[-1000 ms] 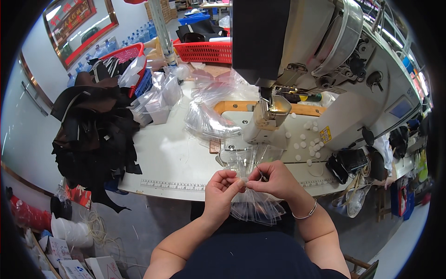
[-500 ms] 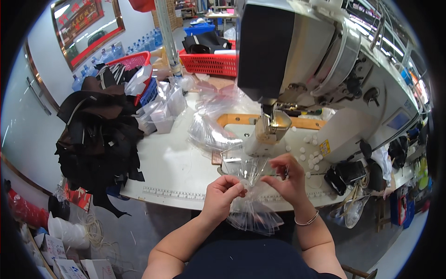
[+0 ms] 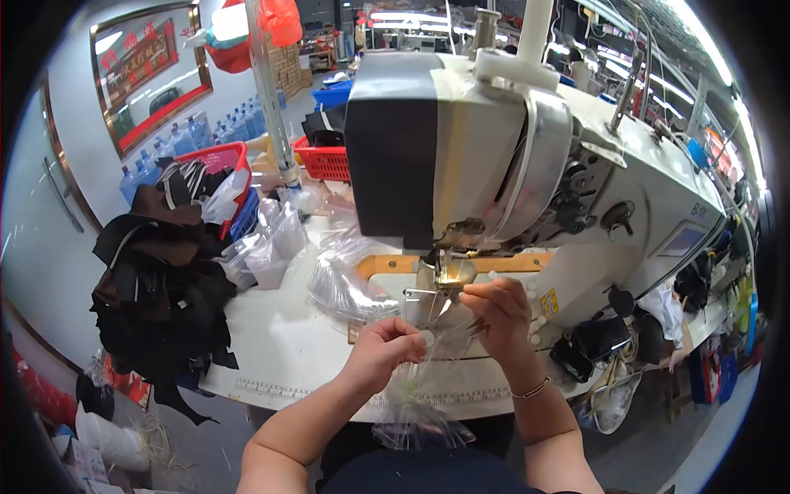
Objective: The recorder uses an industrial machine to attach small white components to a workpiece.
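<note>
My left hand [image 3: 380, 352] is closed in a pinch, with a round white disc [image 3: 427, 337] at its fingertips. Thin clear plastic pieces [image 3: 421, 428] hang below it, fanned out over the front edge of the table. More clear plastic spans the gap between my two hands. My right hand [image 3: 502, 317] is raised a little higher, its fingers drawn together; what lies between them is too small to make out. Just beyond my hands stands the sewing machine [image 3: 395, 156], its lit post [image 3: 454, 273] close to my right fingertips.
Behind the left hand, a heap of clear plastic [image 3: 350, 288] lies on the white table [image 3: 271, 337]. Black fabric scraps [image 3: 156, 305] spill over the table's left side. White discs [image 3: 535, 325] lie near the machine's base. A red basket [image 3: 325, 162] stands at the back.
The view has tilted up, so the machine sits lower and further left in the picture. My right fingers, spread before, have come together, and my hands are slightly farther apart.
</note>
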The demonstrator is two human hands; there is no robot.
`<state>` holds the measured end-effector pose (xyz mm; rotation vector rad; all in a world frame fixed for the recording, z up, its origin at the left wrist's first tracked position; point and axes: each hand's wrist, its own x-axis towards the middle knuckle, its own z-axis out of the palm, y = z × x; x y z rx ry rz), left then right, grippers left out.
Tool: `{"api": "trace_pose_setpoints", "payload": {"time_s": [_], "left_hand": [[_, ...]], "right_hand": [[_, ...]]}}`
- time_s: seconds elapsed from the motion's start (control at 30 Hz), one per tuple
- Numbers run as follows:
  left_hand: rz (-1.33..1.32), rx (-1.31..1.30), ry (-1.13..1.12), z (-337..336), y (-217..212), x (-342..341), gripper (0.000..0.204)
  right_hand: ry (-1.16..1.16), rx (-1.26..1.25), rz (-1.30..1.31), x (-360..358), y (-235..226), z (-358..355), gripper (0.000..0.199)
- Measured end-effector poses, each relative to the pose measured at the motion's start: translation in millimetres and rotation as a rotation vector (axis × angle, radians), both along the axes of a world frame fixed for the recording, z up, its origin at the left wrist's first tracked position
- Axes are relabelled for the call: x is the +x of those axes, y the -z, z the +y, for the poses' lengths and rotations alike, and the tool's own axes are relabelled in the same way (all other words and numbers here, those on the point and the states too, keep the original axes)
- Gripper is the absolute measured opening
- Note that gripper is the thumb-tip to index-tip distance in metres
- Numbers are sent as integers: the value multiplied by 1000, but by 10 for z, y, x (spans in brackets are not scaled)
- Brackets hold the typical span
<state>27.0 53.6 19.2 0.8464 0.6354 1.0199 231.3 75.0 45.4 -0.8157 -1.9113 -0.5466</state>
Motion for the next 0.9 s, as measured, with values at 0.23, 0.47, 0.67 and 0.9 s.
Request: {"api": "trace_pose_setpoints", "payload": {"time_s": [0.23, 0.47, 0.67, 0.9], "left_hand": [[-173, -229, 73, -130, -243, -16, 10], [-46, -218, 51, 380, -243, 36, 10], [254, 28, 3, 1033, -433, 88, 16], [309, -62, 62, 868, -436, 75, 11]], "right_hand": [[-76, -90, -19, 7, -196, 1, 27], [27, -161, -32, 138, -106, 339, 35], [277, -158, -75, 330, 169, 791, 21], [120, -97, 104, 278, 15, 473, 23]]}}
